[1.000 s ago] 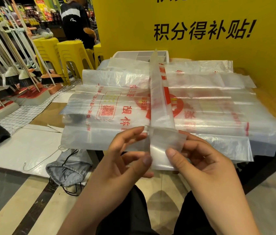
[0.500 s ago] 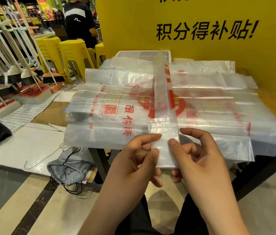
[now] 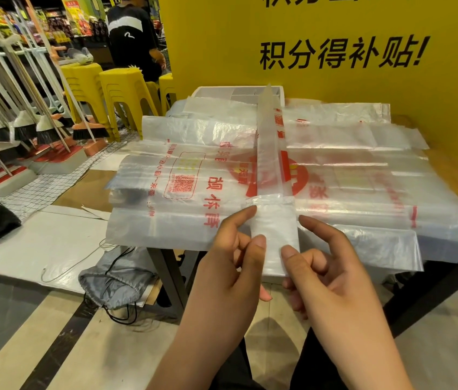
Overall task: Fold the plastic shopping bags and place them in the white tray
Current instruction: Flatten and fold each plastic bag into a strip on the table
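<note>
A clear plastic shopping bag, folded into a long narrow strip, runs away from me over a stack of flat bags with red print. Its near end is folded into a small packet. My left hand pinches the packet's left edge between thumb and fingers. My right hand pinches its right edge, thumb on top. The white tray stands behind the stack by the yellow wall, mostly hidden by bags.
The bags lie on a wooden table whose front edge they overhang. A grey drawstring sack lies on the floor under the table. Brooms and yellow stools stand at left; a person stands behind them.
The strip's near end was folded up from a loose flap into a tighter packet. Both hands closed in on its edges and the packet rose slightly.
</note>
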Demonstrator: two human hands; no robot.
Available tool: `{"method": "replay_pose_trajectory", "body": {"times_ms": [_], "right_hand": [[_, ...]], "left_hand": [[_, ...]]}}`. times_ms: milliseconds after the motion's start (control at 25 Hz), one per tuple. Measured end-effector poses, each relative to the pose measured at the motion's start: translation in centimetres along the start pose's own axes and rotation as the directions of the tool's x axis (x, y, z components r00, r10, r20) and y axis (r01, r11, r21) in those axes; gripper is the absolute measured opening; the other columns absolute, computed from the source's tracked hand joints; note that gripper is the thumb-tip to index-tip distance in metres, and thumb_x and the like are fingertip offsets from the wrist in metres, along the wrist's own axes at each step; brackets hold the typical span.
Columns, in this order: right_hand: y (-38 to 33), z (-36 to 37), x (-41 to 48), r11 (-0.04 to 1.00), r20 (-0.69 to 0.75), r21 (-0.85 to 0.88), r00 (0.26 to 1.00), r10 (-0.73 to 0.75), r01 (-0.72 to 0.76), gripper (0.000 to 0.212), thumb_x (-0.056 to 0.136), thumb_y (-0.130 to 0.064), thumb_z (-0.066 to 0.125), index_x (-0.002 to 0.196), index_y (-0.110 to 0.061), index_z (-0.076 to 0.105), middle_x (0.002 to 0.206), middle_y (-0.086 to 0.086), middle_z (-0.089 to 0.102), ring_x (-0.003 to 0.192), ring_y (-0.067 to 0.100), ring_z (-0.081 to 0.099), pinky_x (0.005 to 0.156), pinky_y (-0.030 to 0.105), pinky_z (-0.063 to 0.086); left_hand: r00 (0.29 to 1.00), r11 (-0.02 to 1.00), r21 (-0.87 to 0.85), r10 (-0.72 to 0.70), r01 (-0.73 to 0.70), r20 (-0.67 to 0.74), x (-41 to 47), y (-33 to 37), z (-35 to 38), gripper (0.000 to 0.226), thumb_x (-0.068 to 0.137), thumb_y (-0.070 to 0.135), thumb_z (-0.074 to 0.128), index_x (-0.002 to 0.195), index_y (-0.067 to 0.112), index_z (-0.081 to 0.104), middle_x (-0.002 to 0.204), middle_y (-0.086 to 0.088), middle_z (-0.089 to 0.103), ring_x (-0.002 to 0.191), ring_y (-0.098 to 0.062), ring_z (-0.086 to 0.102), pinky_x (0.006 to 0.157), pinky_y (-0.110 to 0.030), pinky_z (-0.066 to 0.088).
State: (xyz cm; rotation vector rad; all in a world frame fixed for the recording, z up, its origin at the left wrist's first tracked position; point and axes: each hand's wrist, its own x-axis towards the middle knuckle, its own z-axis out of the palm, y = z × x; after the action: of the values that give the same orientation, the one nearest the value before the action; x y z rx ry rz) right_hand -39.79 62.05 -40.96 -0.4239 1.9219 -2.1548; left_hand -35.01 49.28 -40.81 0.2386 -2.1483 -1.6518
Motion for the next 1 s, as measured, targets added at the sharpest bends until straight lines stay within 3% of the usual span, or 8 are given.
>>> {"method": "replay_pose_trajectory", "body": {"times_ms": [280,480,520,600,720,800,880,1000], "right_hand": [[0.5,0.0,0.0,0.996,0.020,0.081,0.999,-0.025,0.023,0.044,0.086,-0.022,0.070,0.122,-0.043,0.058,0.064,0.010,0.054,0.051,0.016,0.052,0.051,0.021,0.044],[-0.1,-0.4,0.2,0.987,0.021,0.161,1.000,0.007,-0.010,0.039,0.086,-0.017,0.069,0.119,-0.035,0.063,0.063,0.012,0.056,0.046,0.017,0.049,0.048,0.022,0.044],[-0.3,-0.5,0.3,0.983,0.021,0.181,1.000,0.020,-0.024,0.038,0.085,-0.017,0.069,0.119,-0.034,0.064,0.062,0.012,0.056,0.045,0.017,0.048,0.046,0.023,0.043],[-0.5,-0.8,0.4,0.977,0.013,0.210,0.999,0.032,-0.034,0.037,0.082,-0.018,0.069,0.117,-0.032,0.066,0.061,0.011,0.056,0.043,0.016,0.045,0.044,0.024,0.042],[-1.0,-0.5,0.5,0.968,-0.004,0.250,0.999,0.032,-0.030,0.039,0.078,-0.019,0.070,0.116,-0.028,0.068,0.059,0.013,0.054,0.040,0.016,0.044,0.041,0.023,0.040],[-1.0,-0.3,0.6,0.958,0.000,0.286,0.999,0.036,-0.035,0.040,0.075,-0.021,0.073,0.115,-0.026,0.069,0.058,0.013,0.054,0.039,0.016,0.045,0.040,0.023,0.041],[-1.0,-0.4,0.7,0.954,0.034,0.295,0.999,0.043,-0.051,0.043,0.073,-0.036,0.083,0.113,-0.026,0.070,0.060,0.012,0.057,0.041,0.017,0.048,0.041,0.022,0.042],[-1.4,-2.1,0.7,0.978,0.187,0.207,0.982,-0.002,-0.038,0.082,0.046,-0.061,0.091,0.120,-0.038,0.066,0.073,0.011,0.066,0.054,0.020,0.059,0.050,0.024,0.049]], "left_hand": [[0.998,0.999,-0.020,-0.041,0.042,0.044,0.1,-0.1,0.2,0.040,0.100,0.030,0.054,0.138,0.043,0.049,0.080,0.004,0.056,0.058,-0.018,0.071,0.069,-0.015,0.048],[0.978,0.997,-0.008,-0.078,0.081,0.193,-0.2,0.6,-1.8,0.048,0.095,0.049,0.053,0.142,0.049,0.046,0.087,-0.002,0.060,0.070,-0.015,0.070,0.073,-0.019,0.052],[0.968,0.999,0.035,-0.048,0.041,0.247,-0.2,0.8,-2.8,0.047,0.097,0.047,0.055,0.142,0.052,0.044,0.096,0.004,0.060,0.077,-0.013,0.068,0.074,-0.018,0.051],[0.947,0.942,0.278,0.098,-0.187,0.306,0.5,0.5,-4.2,0.055,0.098,0.031,0.059,0.146,0.052,0.039,0.121,0.018,0.050,0.094,-0.007,0.062,0.073,-0.017,0.051],[0.905,0.663,0.622,0.367,-0.418,0.216,3.2,-0.4,-3.4,0.052,0.091,0.019,0.066,0.139,0.037,0.054,0.142,0.016,0.037,0.110,-0.003,0.052,0.072,-0.029,0.056],[0.872,0.654,0.610,0.469,-0.448,0.137,4.7,-1.1,-2.3,0.042,0.086,0.010,0.074,0.124,0.025,0.068,0.139,0.007,0.044,0.114,-0.008,0.051,0.076,-0.038,0.057],[0.858,0.706,0.525,0.505,-0.475,0.096,5.8,-2.0,-1.6,0.035,0.084,0.003,0.076,0.114,0.022,0.074,0.133,0.006,0.049,0.118,-0.011,0.051,0.086,-0.036,0.055],[0.845,0.732,0.470,0.531,-0.494,0.060,6.5,-2.6,-1.6,0.034,0.085,-0.001,0.072,0.110,0.022,0.077,0.125,0.008,0.053,0.116,-0.010,0.052,0.093,-0.024,0.047]]}}
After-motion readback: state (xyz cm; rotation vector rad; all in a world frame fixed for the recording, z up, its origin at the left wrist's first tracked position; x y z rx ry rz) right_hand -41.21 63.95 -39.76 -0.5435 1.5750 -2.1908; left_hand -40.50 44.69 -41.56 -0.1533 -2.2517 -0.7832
